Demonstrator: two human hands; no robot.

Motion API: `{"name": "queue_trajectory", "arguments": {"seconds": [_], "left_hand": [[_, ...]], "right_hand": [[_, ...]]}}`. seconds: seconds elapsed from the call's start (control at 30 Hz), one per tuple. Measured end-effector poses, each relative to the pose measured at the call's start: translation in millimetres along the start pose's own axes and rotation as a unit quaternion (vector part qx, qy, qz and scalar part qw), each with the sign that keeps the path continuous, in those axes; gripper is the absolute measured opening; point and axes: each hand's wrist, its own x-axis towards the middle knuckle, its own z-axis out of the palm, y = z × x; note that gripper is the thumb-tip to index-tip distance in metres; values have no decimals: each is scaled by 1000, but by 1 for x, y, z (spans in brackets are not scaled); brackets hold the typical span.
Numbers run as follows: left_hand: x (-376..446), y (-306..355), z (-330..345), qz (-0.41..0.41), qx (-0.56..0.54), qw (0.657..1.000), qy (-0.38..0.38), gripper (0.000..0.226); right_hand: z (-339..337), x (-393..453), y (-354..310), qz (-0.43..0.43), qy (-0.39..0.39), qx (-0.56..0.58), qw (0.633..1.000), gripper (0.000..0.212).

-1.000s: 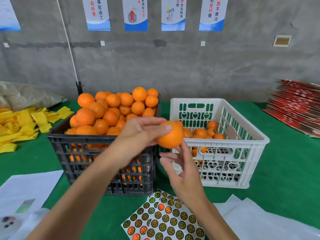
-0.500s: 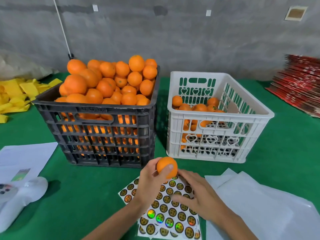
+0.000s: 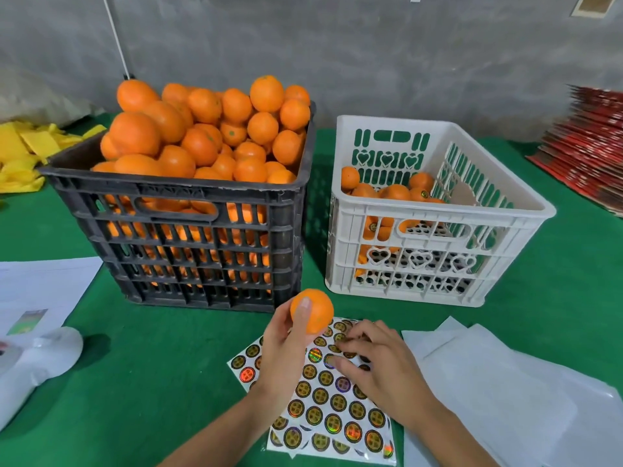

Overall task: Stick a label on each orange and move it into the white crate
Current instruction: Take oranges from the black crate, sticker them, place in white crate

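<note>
the left hand [image 3: 286, 345] holds the orange [image 3: 312, 310] up in a curled grip just beside the right hand [image 3: 377, 362], whose bent fingers pick at the label sheet [image 3: 323, 399] right under it.

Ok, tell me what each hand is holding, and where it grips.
The left hand holds an orange by its underside and near side. The right hand rests on the sticker sheet, holding nothing visibly.

Even, diffuse light – bright, soft shadows beside black crate [image 3: 188, 237]. Holographic glint on label sheet [image 3: 323, 396]. Wide-angle bowing at edges – corners slightly soft.
</note>
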Motion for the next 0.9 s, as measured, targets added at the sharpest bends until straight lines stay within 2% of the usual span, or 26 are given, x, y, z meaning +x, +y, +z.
{"name": "queue_trajectory", "arguments": {"seconds": [0.17,0.43,0.5,0.57,0.63,0.67,0.77,0.9], "left_hand": [[1,-3,-1,8,26,1000,-5,43],[2,-7,-2,21,69,997,-10,44],[1,-6,-3,22,84,996,-15,49],[-1,-5,-3,30,121,992,-25,59],[-5,-1,-1,37,159,986,-34,59],[-6,0,0,41,173,983,-38,56],[-9,3,5,47,189,980,-45,48],[-10,22,11,62,149,986,-43,46]], "right_hand": [[3,9,-8,112,19,127,985,18],[7,11,-3,194,0,238,952,22],[2,13,0,218,37,280,934,21],[-5,15,3,226,129,283,923,19],[-16,16,-1,194,213,244,926,14],[-18,18,-6,166,230,218,934,11],[-15,20,-27,72,217,114,967,8],[-22,19,-41,-18,212,77,974,18]]}}
